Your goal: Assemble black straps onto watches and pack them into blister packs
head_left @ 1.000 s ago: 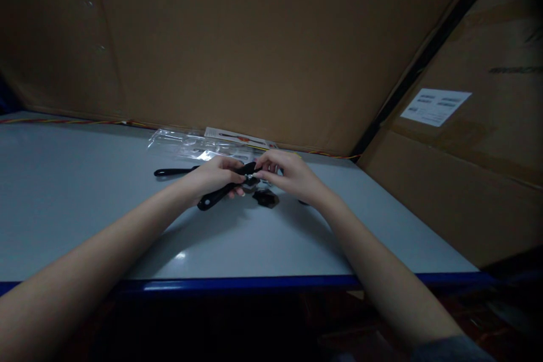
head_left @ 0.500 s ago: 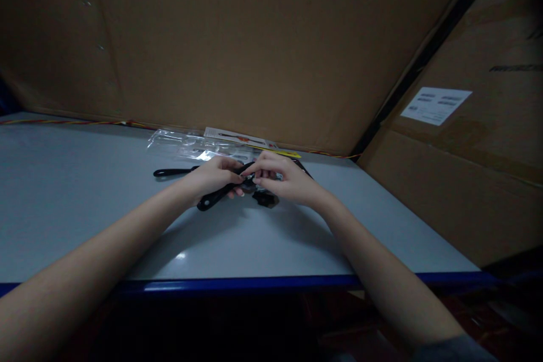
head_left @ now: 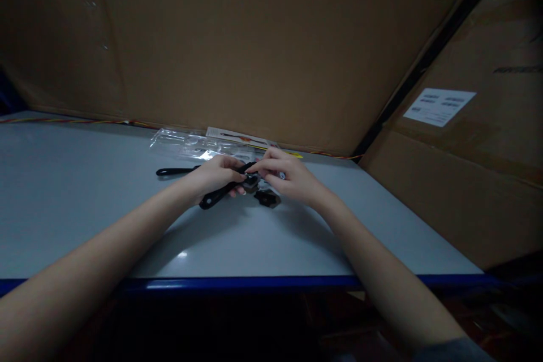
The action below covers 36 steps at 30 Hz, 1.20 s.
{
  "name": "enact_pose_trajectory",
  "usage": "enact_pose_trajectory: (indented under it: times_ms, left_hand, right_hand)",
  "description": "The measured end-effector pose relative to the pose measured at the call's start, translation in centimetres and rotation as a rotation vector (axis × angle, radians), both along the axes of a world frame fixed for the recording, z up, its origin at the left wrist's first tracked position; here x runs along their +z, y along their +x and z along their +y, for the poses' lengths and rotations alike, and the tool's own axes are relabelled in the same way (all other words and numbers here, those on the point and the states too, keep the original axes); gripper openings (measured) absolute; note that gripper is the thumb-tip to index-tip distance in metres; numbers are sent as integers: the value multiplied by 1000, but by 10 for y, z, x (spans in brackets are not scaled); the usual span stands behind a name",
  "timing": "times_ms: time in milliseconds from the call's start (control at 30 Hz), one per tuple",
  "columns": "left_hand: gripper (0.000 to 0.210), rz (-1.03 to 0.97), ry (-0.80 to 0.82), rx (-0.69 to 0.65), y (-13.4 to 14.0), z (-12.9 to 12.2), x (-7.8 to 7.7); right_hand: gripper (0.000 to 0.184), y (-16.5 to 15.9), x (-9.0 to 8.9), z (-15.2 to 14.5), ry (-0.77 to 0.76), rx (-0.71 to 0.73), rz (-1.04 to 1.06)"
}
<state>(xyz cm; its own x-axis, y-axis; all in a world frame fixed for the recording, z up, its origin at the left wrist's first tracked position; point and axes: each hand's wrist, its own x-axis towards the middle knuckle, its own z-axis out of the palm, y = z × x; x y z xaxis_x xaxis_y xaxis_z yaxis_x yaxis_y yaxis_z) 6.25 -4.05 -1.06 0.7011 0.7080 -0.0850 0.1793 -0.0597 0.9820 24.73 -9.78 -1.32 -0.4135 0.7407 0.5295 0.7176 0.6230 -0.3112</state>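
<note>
Brown cardboard sheet (head_left: 237, 51) across the back, biggest thing here. Pale tabletop (head_left: 263, 243) below it, blue front edge. More cardboard on the right side, a taped panel (head_left: 475, 153) with a white label (head_left: 440, 106) stuck on. Clear plastic packaging (head_left: 176, 144) at the rear of the tabletop. Right hand (head_left: 291, 178): fingers bent in at the tool's head end, thumb and index close together; can't tell if they grip a part or only touch. Left hand (head_left: 218, 175): closed round the black-handled tool (head_left: 215, 197), which slants over mid-table, handle end toward the person's left, head between both hands, partly hidden. Printed card (head_left: 231, 134) lies by the packaging. Second black handle (head_left: 173, 172) sticks out behind the left hand. Smallest: dark angular piece (head_left: 267, 198) on the tabletop, just nearer than the right hand's fingers.
</note>
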Motion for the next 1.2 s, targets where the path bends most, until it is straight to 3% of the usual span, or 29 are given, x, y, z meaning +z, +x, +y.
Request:
enact_pose_trajectory:
  times_ms: [267,467,767,900,1200]
  left_hand:
    - [10,2,2,2,-1,0,1]
    - [9,-11,-7,15,0,-2,1]
    - [8,8,24,31,-1,-1,1]
    - [9,12,5,30,0,-1,2]
    - [11,9,2,8,-1,0,-1]
  right_hand:
    - [36,2,2,0,34,23,-95]
    - [29,4,4,0,80,-92,-155]
    - [32,-1,2,-2,-11,70,6]
    - [34,0,1,0,19,21,-43]
    - [19,-1,6,-4,64,-69,-147]
